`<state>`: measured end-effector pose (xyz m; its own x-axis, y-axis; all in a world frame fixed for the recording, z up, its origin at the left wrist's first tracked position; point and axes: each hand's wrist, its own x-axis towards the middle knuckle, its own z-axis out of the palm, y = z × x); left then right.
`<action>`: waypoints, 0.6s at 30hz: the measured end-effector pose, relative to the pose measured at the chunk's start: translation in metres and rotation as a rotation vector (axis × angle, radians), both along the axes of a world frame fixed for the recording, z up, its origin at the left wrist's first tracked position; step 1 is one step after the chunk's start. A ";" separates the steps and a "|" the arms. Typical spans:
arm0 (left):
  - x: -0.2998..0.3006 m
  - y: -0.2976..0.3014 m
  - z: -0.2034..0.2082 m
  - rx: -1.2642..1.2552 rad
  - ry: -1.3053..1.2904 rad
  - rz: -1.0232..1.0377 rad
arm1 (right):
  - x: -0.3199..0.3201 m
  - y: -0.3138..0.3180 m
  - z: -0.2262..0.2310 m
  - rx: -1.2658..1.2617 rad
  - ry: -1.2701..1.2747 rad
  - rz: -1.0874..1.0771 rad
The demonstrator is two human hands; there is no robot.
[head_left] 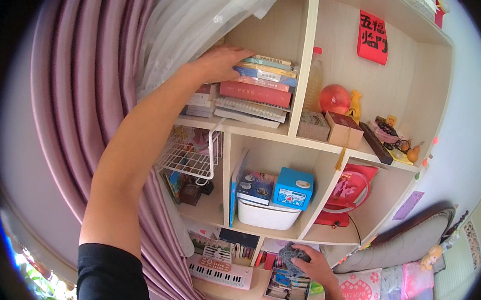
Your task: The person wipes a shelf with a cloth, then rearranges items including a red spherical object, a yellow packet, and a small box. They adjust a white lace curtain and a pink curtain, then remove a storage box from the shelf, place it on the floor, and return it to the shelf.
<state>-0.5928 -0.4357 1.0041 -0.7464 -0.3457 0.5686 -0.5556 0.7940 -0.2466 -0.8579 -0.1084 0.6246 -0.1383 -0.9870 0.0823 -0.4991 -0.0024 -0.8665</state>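
Observation:
My left hand [220, 63] reaches up to a stack of books [256, 93] on the upper shelf. Its fingers lie stretched over the top left of the stack, against the uppermost thin books [268, 63]; the fingertips show only in part. Thick red volumes and spiral-bound books make up the lower part of the stack. Low down, in front of the desk, my right hand [316, 266] is closed around a crumpled grey cloth [294, 258]. Below the cloth stands a bin of books [289, 285].
Left of the books hang a sheer white curtain [179, 37] and a mauve curtain [87, 77]. A white wire basket [190, 153] hangs under the shelf. Boxes [344, 129] and a red ball [335, 97] occupy the right compartment. A toy keyboard [221, 273] sits below.

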 end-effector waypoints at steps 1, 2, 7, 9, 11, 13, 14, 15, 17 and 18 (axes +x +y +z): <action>0.000 0.001 -0.002 -0.024 0.008 0.010 | 0.000 -0.003 0.004 -0.082 0.018 0.020; -0.001 0.002 -0.005 -0.039 0.014 0.031 | 0.001 -0.004 0.008 -0.069 0.019 0.005; 0.001 -0.003 -0.017 -0.137 0.049 0.023 | 0.008 -0.024 0.059 -0.213 0.068 -0.048; 0.008 -0.003 -0.012 -0.084 0.035 -0.004 | 0.015 -0.043 0.096 -0.452 0.223 -0.052; 0.017 -0.001 -0.003 -0.050 0.014 0.030 | 0.025 -0.066 0.135 -0.734 0.437 -0.057; 0.025 0.005 0.005 0.002 0.005 0.058 | 0.039 -0.095 0.168 -0.929 0.637 -0.038; 0.030 0.010 0.005 0.025 0.015 0.063 | 0.046 -0.114 0.183 -0.972 0.775 -0.028; 0.036 0.014 0.006 0.040 0.028 0.059 | 0.057 -0.135 0.195 -1.055 0.832 -0.027; 0.048 0.023 0.005 0.080 0.058 0.055 | 0.081 -0.174 0.210 -1.108 0.979 -0.055; 0.055 0.026 0.003 0.101 0.077 0.058 | 0.093 -0.188 0.213 -1.104 0.982 -0.021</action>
